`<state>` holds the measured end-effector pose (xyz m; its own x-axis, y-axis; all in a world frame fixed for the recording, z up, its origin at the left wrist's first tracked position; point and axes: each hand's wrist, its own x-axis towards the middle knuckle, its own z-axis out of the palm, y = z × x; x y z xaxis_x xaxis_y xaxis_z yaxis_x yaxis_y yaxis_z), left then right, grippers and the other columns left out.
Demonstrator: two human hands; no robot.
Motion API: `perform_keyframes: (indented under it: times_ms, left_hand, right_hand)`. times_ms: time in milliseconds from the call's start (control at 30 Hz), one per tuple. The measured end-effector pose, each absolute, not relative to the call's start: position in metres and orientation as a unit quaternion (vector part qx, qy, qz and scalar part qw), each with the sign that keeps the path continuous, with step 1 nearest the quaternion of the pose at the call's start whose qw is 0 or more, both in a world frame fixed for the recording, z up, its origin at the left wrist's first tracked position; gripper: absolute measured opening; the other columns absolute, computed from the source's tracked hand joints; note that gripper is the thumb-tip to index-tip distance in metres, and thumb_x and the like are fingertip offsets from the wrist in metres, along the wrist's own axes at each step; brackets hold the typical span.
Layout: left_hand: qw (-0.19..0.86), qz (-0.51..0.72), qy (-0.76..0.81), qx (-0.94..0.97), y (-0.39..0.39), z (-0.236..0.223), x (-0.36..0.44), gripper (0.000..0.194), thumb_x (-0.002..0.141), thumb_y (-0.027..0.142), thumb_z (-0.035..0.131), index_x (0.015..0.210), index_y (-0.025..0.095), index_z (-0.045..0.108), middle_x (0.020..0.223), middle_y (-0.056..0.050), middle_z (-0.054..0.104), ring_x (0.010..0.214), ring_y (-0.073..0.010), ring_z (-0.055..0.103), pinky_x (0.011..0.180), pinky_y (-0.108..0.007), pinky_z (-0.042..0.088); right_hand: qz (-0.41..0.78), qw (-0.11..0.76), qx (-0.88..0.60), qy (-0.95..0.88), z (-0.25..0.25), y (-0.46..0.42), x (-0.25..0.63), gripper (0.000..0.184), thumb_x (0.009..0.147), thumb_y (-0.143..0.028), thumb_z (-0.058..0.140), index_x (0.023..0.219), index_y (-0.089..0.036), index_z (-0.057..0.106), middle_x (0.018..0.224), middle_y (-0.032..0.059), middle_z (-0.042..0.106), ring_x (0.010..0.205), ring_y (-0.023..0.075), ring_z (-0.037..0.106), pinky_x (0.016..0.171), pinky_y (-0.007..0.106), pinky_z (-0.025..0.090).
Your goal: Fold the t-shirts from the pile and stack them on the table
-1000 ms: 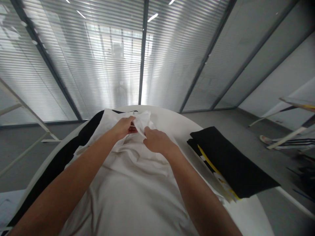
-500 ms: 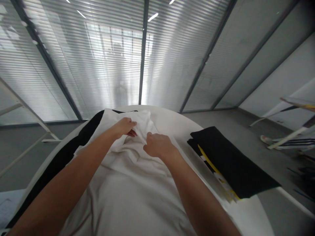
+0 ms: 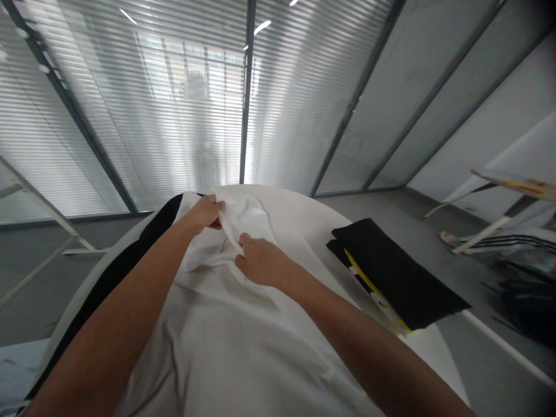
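Observation:
Rumpled white cloth [image 3: 247,219] stretches from the far side of the round white table [image 3: 299,209] toward me, creased in the middle. Its exact kind does not show. At its far left part, my left hand [image 3: 209,213] is closed, pinching a fold. Nearer to me and further right, my right hand [image 3: 261,259] grips the same cloth with thumb and fingers pressed together. A taut ridge of fabric runs between both hands. Black cloth [image 3: 145,246] lies flat along the table's left side, partly under the white cloth and my left forearm.
On the table's right side rests a folded black cloth [image 3: 395,275] with yellow and white showing at its edge, overhanging the rim. White metal frame legs [image 3: 52,211] stand at left. Blinds [image 3: 174,133] cover the glass wall ahead. Another person's shoe [image 3: 449,238] shows at right.
Both hands have shifted slightly left. My left hand now pinches the cloth more tightly, and the fold between the hands is drawn straighter. The view has turned a little right.

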<state>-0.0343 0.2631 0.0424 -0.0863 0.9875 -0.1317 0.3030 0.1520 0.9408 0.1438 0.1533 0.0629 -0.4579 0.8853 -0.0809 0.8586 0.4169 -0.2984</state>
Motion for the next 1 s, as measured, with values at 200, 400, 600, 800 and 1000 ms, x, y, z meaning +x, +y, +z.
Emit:
perform_keyframes:
  times_ms: [200,400,600,800,1000]
  left_hand:
    - [0.424,0.439,0.611,0.505,0.271,0.043,-0.073,0.016,0.080,0.023,0.057,0.094,0.017,0.062,0.062,0.002,0.057,0.047,-0.0108,0.052,0.049,-0.025,0.049]
    - [0.472,0.520,0.579,0.414,0.277,0.043,-0.104,0.006,0.077,0.018,0.060,0.083,0.018,0.061,0.068,-0.001,0.063,0.055,-0.0124,0.058,0.056,-0.026,0.051]
    - [0.454,0.539,0.607,0.368,0.281,0.034,-0.126,0.006,0.076,0.016,0.063,0.081,0.019,0.064,0.070,-0.001,0.066,0.056,-0.0139,0.061,0.061,-0.028,0.053]
    - [0.327,0.459,0.711,0.420,0.289,-0.002,-0.149,0.029,0.073,0.032,0.068,0.098,0.017,0.070,0.074,-0.004,0.071,0.066,-0.0186,0.065,0.059,-0.028,0.051]
    - [0.193,0.361,0.762,0.502,0.301,-0.013,-0.164,0.035,0.072,0.036,0.068,0.100,0.017,0.073,0.082,-0.007,0.073,0.096,-0.0293,0.067,0.078,-0.032,0.050]
  right_hand:
    - [0.237,0.177,-0.493,-0.818,0.062,0.161,0.107,0.017,0.085,-0.030,0.051,0.093,-0.018,0.060,0.086,0.0067,0.069,0.077,0.0191,0.062,0.064,0.027,0.040]
    - [0.336,0.269,-0.475,-0.768,0.053,0.177,0.061,0.017,0.078,-0.030,0.058,0.089,-0.018,0.064,0.077,0.0017,0.066,0.069,0.0147,0.058,0.061,0.025,0.039]
    - [0.432,0.290,-0.420,-0.743,0.026,0.182,0.028,0.016,0.078,-0.030,0.062,0.087,-0.018,0.068,0.071,-0.0011,0.065,0.065,0.0128,0.058,0.060,0.022,0.042]
    - [0.569,0.252,-0.325,-0.712,-0.004,0.177,0.027,0.026,0.077,-0.014,0.062,0.099,-0.019,0.073,0.095,0.0012,0.073,0.090,0.0160,0.066,0.083,0.026,0.049]
    - [0.660,0.207,-0.270,-0.669,0.006,0.161,0.055,0.039,0.076,-0.022,0.070,0.116,-0.022,0.071,0.104,0.0017,0.073,0.096,0.0166,0.066,0.087,0.027,0.049]
